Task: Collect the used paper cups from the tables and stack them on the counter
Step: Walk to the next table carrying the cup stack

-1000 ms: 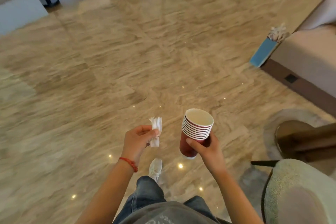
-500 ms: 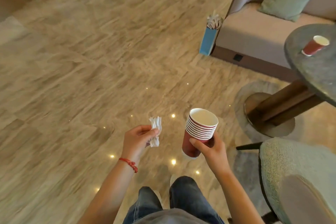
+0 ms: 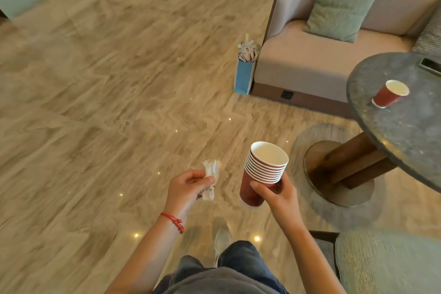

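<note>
My right hand [image 3: 279,196] grips a stack of several nested red paper cups [image 3: 261,174], white inside, held upright in front of me. My left hand [image 3: 188,186] pinches a crumpled white paper napkin [image 3: 211,178] just left of the stack. One more red paper cup [image 3: 389,93] stands on the round dark stone table [image 3: 405,131] at the right, well beyond my right hand.
The table has a wooden pedestal on a round metal base [image 3: 338,174]. A beige sofa [image 3: 310,62] with a green cushion stands behind it, a blue paper bag [image 3: 244,76] at its corner. A padded chair [image 3: 386,262] is at lower right. A dark phone [image 3: 429,64] lies on the table.
My view has swung right as I walk: the sofa, the table and the cup on it have come into view and nearer. Both hands keep their holds.
</note>
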`<state>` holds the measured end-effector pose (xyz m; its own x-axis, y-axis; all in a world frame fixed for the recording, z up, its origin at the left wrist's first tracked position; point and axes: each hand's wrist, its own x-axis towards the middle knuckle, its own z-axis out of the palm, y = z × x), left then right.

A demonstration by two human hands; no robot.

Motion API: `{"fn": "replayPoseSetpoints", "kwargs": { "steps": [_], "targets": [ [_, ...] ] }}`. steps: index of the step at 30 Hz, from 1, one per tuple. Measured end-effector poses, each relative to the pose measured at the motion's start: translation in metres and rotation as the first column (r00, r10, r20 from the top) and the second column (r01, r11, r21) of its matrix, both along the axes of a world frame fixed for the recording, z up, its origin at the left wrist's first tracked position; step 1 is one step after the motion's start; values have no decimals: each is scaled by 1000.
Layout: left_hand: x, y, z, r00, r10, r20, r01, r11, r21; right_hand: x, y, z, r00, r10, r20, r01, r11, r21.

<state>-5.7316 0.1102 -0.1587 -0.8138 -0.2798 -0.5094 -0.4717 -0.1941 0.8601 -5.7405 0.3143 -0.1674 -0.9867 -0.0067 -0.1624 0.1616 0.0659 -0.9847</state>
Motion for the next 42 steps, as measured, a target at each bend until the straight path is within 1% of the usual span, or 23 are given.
{"fn": "replayPoseSetpoints", "kwargs": {
  "steps": [6, 12, 16, 21, 26, 29, 32, 35, 42],
  "targets": [
    [-105, 17, 10, 998, -24, -51, 24, 1000, 0, -91, 16, -1, 999, -33, -2, 33, 999, -11],
    [-202, 28, 4, 993, -116, -23, 116, 993, -5, -167, 23, -10, 990, -137, 29, 138, 990, -29],
    [-279, 38, -4, 977, -213, -15, 213, 977, 3, -225, 29, -18, 971, -234, 39, 235, 971, -33],
    [-384, 52, -5, 920, -392, -29, 391, 920, -20, -298, 33, -14, 925, -379, 24, 380, 925, -28],
    [-472, 70, -3, 857, -513, -52, 509, 858, -75, -347, 44, -11, 843, -537, 18, 537, 843, -23],
    [-506, 93, -6, 786, -615, -60, 610, 787, -91, -361, 55, -11, 785, -620, 10, 620, 784, -14],
    [-525, 120, -9, 720, -692, -55, 685, 721, -103, -366, 67, -10, 709, -705, 18, 705, 709, -6],
    [-536, 151, -14, 661, -749, -44, 745, 662, -79, -367, 82, -9, 639, -769, 30, 769, 639, 5],
    [-550, 233, -19, 520, -854, -24, 853, 520, -32, -362, 138, -7, 505, -863, 12, 863, 505, 17]
  ]
}}
